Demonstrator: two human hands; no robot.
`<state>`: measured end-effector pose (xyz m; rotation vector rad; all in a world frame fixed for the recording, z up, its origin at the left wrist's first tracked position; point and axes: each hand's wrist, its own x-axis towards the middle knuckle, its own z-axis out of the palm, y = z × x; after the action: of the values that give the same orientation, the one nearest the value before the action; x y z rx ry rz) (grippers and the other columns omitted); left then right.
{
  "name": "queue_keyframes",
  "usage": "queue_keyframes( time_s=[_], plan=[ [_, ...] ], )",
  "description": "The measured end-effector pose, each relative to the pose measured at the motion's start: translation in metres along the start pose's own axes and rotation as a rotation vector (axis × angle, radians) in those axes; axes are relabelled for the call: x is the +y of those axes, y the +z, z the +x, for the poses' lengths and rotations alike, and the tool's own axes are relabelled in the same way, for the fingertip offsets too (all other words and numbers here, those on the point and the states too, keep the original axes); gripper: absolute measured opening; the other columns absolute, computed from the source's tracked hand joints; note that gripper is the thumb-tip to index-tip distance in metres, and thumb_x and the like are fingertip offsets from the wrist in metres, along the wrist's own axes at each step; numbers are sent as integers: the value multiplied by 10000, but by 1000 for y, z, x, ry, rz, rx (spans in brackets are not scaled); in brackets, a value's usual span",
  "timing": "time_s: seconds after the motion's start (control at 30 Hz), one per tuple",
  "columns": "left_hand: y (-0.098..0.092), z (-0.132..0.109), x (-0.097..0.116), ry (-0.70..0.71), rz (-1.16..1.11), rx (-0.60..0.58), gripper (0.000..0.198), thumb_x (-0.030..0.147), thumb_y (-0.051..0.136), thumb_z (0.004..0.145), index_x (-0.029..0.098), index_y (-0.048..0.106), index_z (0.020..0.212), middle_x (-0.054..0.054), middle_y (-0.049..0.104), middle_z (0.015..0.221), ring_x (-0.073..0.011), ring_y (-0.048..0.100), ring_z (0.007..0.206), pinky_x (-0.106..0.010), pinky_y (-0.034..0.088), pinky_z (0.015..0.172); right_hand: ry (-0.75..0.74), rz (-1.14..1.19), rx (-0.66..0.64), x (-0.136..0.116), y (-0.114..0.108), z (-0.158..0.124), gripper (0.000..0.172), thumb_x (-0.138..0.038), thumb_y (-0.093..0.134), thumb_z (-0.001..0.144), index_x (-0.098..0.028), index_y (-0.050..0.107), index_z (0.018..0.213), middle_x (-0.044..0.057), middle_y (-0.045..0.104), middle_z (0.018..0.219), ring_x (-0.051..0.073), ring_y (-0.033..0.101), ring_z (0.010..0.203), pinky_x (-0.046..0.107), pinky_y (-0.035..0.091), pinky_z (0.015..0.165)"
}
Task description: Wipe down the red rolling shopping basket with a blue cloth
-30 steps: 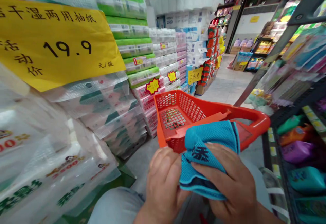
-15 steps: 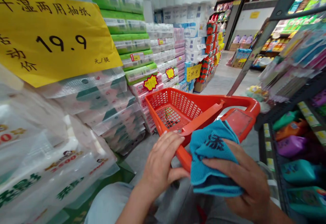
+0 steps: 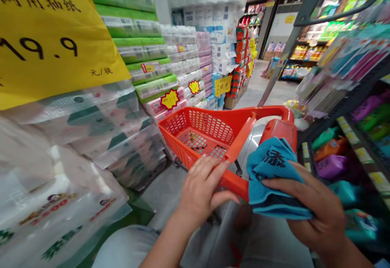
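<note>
An orange mesh shopping cart (image 3: 213, 128) stands in the aisle in front of me, its handle bar (image 3: 274, 113) curving to the right. My left hand (image 3: 202, 189) lies on the cart's near rim, fingers wrapped over the edge. A folded blue mesh cloth (image 3: 274, 178) with dark printed characters rests against the handle's right end. My right hand (image 3: 317, 211) grips it from below and the side, fingers closed on it.
Stacked packs of tissue and toilet paper (image 3: 100, 126) fill the left side, with a big yellow price sign (image 3: 51, 44) and smaller tags (image 3: 223, 85). A dark shelf rack (image 3: 350, 109) with coloured bottles and packets runs along the right. The tiled aisle floor (image 3: 268, 91) leads ahead.
My left hand let go of the blue cloth and moved onto the cart's rim. The right hand carried the cloth rightward along the handle. The cart swung to the left.
</note>
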<state>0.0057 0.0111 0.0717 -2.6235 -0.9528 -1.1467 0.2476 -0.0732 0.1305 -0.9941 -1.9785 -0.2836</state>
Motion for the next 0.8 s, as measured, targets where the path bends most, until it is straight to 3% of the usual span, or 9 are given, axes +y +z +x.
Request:
queue_keyframes(
  time_s=[0.2, 0.4, 0.57, 0.67, 0.8],
  plan=[
    [12, 2, -45, -66, 89, -15, 709, 716, 403, 880, 129, 573, 1241, -163, 686, 1147, -284, 644, 1132, -472, 511, 1046, 50, -209, -33, -4, 1, -5, 253, -163, 530, 909, -211, 643, 1130, 116, 633, 1208, 267, 599, 1144, 451, 485, 991],
    [21, 9, -25, -125, 161, -54, 580, 684, 449, 915, 154, 602, 1096, -117, 675, 1034, -264, 624, 993, -435, 511, 930, 11, -387, -86, 5, -1, 1, 263, -305, 623, 931, -183, 632, 1163, 139, 643, 1178, 279, 612, 1074, 446, 510, 920],
    [28, 19, -1, -194, 225, -82, 481, 643, 525, 917, 171, 609, 960, -70, 640, 909, -249, 590, 897, -413, 472, 902, -51, -443, -185, 13, -3, -1, 276, -234, 535, 938, -193, 631, 1194, 141, 672, 1167, 293, 620, 1044, 471, 495, 896],
    [28, 14, -7, -194, 228, -86, 481, 643, 538, 910, 173, 613, 976, -63, 640, 891, -244, 588, 876, -393, 465, 868, -16, -410, -276, 21, -8, 4, 323, -223, 537, 914, -209, 625, 1225, 120, 686, 1167, 289, 634, 1040, 456, 498, 879],
    [22, -4, -28, -208, 285, -122, 382, 533, 509, 968, 164, 610, 957, -59, 650, 853, -236, 596, 841, -371, 458, 821, 98, -345, -469, 37, -15, 30, 307, -216, 543, 903, -239, 660, 1186, 59, 713, 980, 217, 659, 827, 338, 473, 685]
  ],
)
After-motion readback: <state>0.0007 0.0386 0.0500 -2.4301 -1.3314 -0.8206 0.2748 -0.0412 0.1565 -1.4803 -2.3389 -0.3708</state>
